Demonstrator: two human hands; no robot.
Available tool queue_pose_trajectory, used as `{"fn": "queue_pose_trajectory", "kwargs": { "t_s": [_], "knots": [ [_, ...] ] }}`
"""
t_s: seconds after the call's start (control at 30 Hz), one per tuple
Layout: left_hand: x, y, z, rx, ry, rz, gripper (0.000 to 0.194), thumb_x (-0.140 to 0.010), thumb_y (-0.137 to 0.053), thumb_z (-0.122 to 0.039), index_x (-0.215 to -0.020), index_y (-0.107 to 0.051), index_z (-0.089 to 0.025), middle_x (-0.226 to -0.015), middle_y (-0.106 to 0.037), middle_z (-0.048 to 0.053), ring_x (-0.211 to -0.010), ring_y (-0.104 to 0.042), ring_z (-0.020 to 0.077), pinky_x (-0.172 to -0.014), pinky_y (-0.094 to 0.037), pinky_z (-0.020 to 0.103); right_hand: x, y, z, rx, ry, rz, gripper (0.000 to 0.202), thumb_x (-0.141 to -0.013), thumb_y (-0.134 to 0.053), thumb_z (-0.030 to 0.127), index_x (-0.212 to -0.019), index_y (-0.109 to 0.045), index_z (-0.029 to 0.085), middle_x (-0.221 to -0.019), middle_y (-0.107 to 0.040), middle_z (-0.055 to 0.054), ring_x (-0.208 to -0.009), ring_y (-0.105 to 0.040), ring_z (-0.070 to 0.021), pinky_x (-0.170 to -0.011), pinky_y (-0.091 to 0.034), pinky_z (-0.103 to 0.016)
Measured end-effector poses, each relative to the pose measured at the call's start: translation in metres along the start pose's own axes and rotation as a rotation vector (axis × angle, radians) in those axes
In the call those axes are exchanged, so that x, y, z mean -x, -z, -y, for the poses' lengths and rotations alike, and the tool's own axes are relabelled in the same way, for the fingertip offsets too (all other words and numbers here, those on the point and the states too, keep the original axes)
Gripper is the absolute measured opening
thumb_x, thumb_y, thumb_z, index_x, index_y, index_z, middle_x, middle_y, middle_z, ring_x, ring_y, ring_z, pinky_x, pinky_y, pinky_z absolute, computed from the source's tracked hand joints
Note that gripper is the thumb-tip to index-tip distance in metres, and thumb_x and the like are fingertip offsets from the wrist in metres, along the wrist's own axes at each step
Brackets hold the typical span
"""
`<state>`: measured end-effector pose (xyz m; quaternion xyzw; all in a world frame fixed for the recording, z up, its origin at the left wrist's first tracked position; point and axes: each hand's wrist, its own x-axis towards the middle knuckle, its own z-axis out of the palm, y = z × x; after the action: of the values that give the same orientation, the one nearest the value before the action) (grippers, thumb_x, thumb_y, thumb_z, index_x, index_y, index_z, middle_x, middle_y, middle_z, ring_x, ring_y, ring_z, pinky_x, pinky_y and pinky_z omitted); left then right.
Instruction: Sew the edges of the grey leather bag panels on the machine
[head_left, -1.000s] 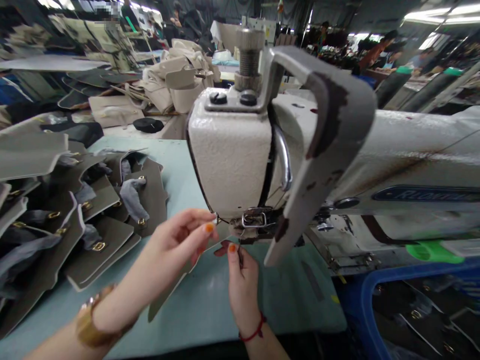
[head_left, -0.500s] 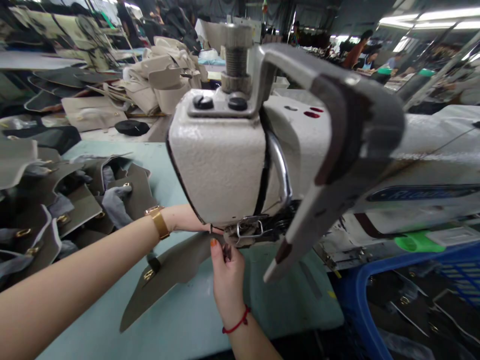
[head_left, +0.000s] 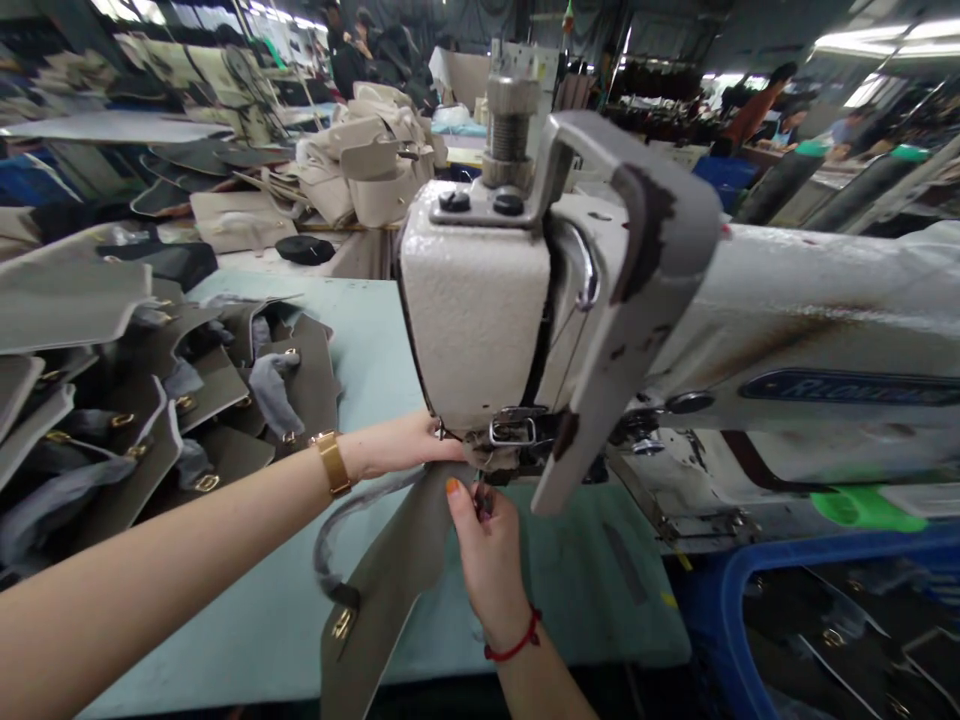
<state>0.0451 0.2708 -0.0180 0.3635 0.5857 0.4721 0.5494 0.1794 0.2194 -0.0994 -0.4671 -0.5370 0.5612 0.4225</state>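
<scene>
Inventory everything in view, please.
Foreground metal sewing machine: one, white, centre-right
Flat panel with gold fitting: one, grey, lower centre
Similar flat panels: several, grey, heaped left
Smooth tabletop: one, pale blue-green, below
Plastic basket: one, blue, lower right
Piled bags: several, beige, background
Round roll: one, black, behind tabletop
Plastic piece: one, green, right
People: several, varied clothing, background
Left hand: one, gold watch, by panel's top
Right hand: one, red bracelet, holding small dark object
</scene>
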Motion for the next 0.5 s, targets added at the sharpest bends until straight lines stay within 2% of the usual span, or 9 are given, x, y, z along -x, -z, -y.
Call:
{"fn": "queue_pose_trajectory", "kwargs": {
  "t_s": [0.03, 0.1, 0.17, 0.23, 0.3, 0.4, 0.5],
  "knots": [
    [0.001, 0.0, 0.005, -0.009, 0.0, 0.084, 0.023, -0.049, -0.083, -0.008, -0.069, -0.071, -0.01, -0.069, -0.074, 0.002, -0.085, -0.067, 0.0267, -0.083, -0.053, 0.038, 0.0, 0.004, 0.0, -0.014, -0.024, 0.025, 0.036, -0.087, -0.052, 0.036, -0.059, -0.037, 0.019, -0.057, -0.032, 0.006, -0.055, -0.028, -0.0088, -0.05, -0.024, -0.022],
    [0.004, 0.0, 0.015, -0.019, -0.005, 0.225, 0.026, -0.054, -0.082, -0.013, -0.078, -0.073, -0.011, -0.079, -0.076, 0.001, -0.092, -0.067, 0.0251, -0.09, -0.05, 0.036, 0.0, 0.013, 0.0, -0.039, -0.078, 0.072, 0.033, -0.086, -0.053, 0.037, -0.062, -0.042, 0.018, -0.058, -0.034, 0.005, -0.055, -0.03, -0.0088, -0.05, -0.025, -0.022],
    [0.007, -0.001, 0.027, -0.015, -0.019, 0.279, 0.027, -0.065, -0.079, -0.025, -0.088, -0.072, -0.013, -0.089, -0.076, 0.002, -0.099, -0.065, 0.0242, -0.094, -0.047, 0.035, -0.001, 0.022, 0.001, -0.07, -0.136, 0.128, 0.032, -0.085, -0.055, 0.04, -0.065, -0.047, 0.017, -0.058, -0.038, 0.005, -0.055, -0.033, -0.009, -0.05, -0.027, -0.021],
    [0.01, -0.001, 0.038, -0.01, -0.03, 0.273, 0.03, -0.072, -0.074, -0.032, -0.097, -0.07, -0.015, -0.094, -0.076, 0.002, -0.103, -0.064, 0.024, -0.095, -0.047, 0.035, -0.004, 0.031, 0.003, -0.102, -0.179, 0.182, 0.033, -0.083, -0.058, 0.044, -0.067, -0.051, 0.016, -0.06, -0.044, 0.004, -0.056, -0.038, -0.0097, -0.05, -0.03, -0.021],
    [0.015, -0.003, 0.046, 0.001, -0.02, 0.249, 0.033, -0.075, -0.072, -0.032, -0.104, -0.069, -0.018, -0.095, -0.076, 0.002, -0.101, -0.065, 0.0236, -0.093, -0.048, 0.035, -0.007, 0.04, 0.006, -0.127, -0.212, 0.217, 0.034, -0.08, -0.062, 0.046, -0.067, -0.054, 0.016, -0.063, -0.051, 0.002, -0.059, -0.044, -0.011, -0.053, -0.034, -0.021],
    [0.018, -0.006, 0.052, 0.027, 0.005, 0.215, 0.035, -0.077, -0.071, -0.032, -0.11, -0.067, -0.02, -0.096, -0.076, 0.002, -0.09, -0.068, 0.0218, -0.089, -0.051, 0.034, -0.013, 0.051, 0.012, -0.149, -0.262, 0.262, 0.033, -0.076, -0.067, 0.047, -0.068, -0.058, 0.016, -0.069, -0.057, 0.001, -0.064, -0.05, -0.013, -0.058, -0.039, -0.021],
    [0.018, -0.003, 0.054, 0.006, -0.018, 0.199, 0.04, -0.079, -0.069, -0.037, -0.115, -0.064, -0.02, -0.105, -0.073, 0.005, -0.093, -0.067, 0.0231, -0.088, -0.052, 0.035, -0.016, 0.059, 0.019, -0.141, -0.291, 0.324, 0.032, -0.076, -0.068, 0.046, -0.07, -0.059, 0.017, -0.072, -0.058, 0.001, -0.066, -0.05, -0.0128, -0.059, -0.04, -0.021]
  ]
}}
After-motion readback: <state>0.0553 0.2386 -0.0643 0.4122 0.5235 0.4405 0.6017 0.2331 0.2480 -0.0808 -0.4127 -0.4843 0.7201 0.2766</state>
